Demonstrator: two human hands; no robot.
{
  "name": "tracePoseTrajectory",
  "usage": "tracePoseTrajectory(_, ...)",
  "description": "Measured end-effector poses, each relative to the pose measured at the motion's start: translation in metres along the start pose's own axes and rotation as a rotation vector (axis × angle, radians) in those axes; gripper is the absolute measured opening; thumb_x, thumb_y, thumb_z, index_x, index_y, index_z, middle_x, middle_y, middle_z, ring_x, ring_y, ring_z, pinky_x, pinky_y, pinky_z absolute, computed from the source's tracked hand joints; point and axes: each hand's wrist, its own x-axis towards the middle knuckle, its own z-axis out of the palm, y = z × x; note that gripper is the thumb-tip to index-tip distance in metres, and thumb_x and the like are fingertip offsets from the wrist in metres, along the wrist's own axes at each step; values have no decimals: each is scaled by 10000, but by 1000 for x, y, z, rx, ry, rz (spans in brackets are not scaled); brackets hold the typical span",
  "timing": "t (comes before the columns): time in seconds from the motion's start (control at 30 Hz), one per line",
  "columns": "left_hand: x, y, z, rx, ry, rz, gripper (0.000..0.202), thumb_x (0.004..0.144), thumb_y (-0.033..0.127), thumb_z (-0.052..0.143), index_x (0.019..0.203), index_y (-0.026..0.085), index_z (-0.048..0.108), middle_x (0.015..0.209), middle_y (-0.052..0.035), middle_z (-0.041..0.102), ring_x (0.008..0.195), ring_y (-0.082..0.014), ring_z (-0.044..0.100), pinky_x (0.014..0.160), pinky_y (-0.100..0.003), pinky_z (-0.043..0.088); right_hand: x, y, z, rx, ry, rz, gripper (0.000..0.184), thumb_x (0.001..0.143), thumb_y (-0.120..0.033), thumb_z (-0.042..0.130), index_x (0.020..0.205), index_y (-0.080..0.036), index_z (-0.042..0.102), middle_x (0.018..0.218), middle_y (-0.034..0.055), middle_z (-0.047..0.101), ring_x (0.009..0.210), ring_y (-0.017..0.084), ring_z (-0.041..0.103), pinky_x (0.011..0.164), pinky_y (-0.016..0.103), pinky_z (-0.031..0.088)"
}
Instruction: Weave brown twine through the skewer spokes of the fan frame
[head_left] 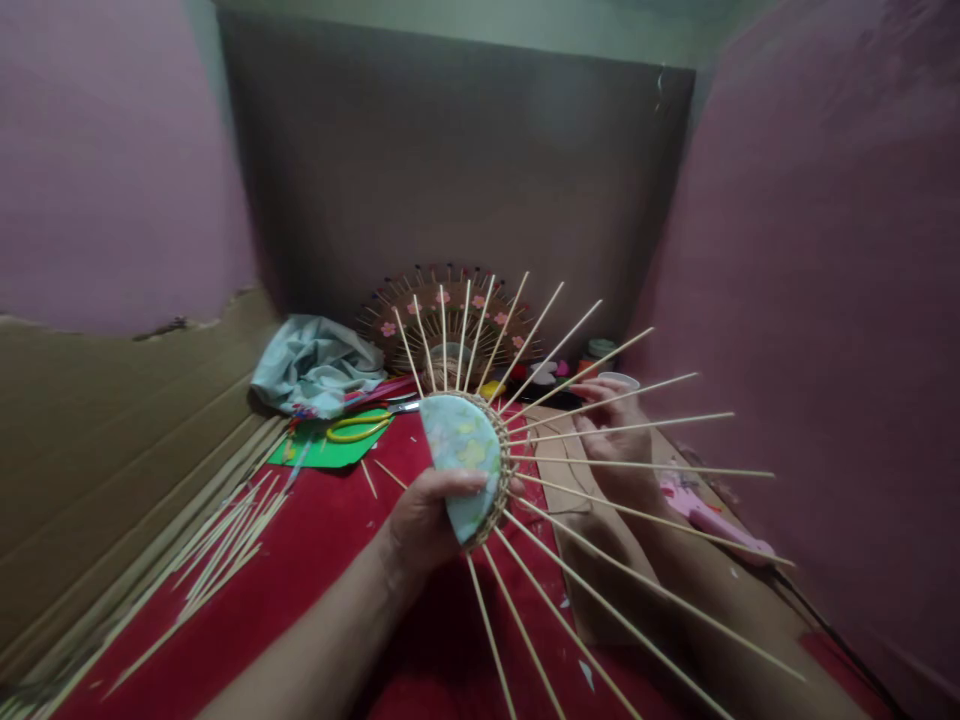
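My left hand [435, 515] grips a half-round piece [461, 450] covered in pale blue floral material, thumb across its front. Twine is woven along its curved edge, and thin wooden sticks [615, 465] fan outward from there. Behind those sticks, to the right, is my right hand [619, 430] with bent fingers drawn together; whatever lies between the fingertips is too small to make out. Close to it, a thin brown cord [574, 460] curves over a piece of cardboard [592, 560].
A finished-looking stick fan [442, 300] with pink flowers stands at the back. Yellow-handled scissors [360, 428] lie on a green sheet [307, 450] near crumpled pale cloth [319, 365]. Loose sticks [225, 545] lie left on red cloth [315, 560]; a pink glue gun [709, 515] lies right.
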Motion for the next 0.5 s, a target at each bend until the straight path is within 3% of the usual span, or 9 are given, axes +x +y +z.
tracePoseTrajectory(0.03, 0, 0, 0, 5, 4, -1, 191, 614, 118, 580, 772, 45, 656, 658, -116, 675, 550, -143, 608, 506, -201, 476, -2, -7, 0, 151, -107, 71, 254, 704, -194, 540, 946, -241, 602, 906, 39, 569, 748, 163, 538, 585, 286, 432)
tracePoseTrajectory(0.1, 1, -1, 0, 11, 4, 1, 168, 629, 115, 561, 760, 53, 646, 657, -114, 669, 539, -137, 598, 523, -211, 475, -7, -16, 3, 454, -427, 305, 243, 701, -223, 571, 938, -223, 622, 663, -11, 557, 472, 84, 433, 414, 219, 331)
tracePoseTrajectory(0.17, 2, -1, -1, 13, 3, 1, 156, 630, 113, 553, 749, 60, 639, 656, -112, 665, 539, -137, 594, 544, -221, 476, -11, -18, 7, 667, -629, 496, 229, 673, -247, 621, 896, -195, 640, 537, -40, 513, 375, 51, 345, 351, 192, 253)
tracePoseTrajectory(0.27, 3, -2, -2, 17, 2, -11, 151, 625, 111, 552, 739, 58, 635, 654, -115, 663, 551, -141, 597, 543, -218, 472, -13, -11, 12, 740, -601, 554, 184, 661, -273, 656, 806, -160, 662, 486, -40, 497, 370, 57, 390, 345, 183, 272)
tracePoseTrajectory(0.37, 3, -3, -2, 28, -11, -34, 157, 625, 112, 553, 739, 48, 641, 648, -121, 664, 538, -139, 595, 524, -209, 468, -13, -5, 11, 663, -534, 482, 116, 656, -240, 670, 736, -157, 668, 476, -42, 496, 396, 57, 408, 374, 175, 300)
tracePoseTrajectory(0.5, 3, -5, -1, 27, -39, -54, 171, 632, 116, 542, 748, 50, 650, 649, -122, 669, 525, -137, 595, 510, -204, 470, -13, -7, 9, 615, -514, 382, 96, 642, -180, 682, 735, -200, 673, 619, -26, 594, 518, 76, 485, 488, 183, 378)
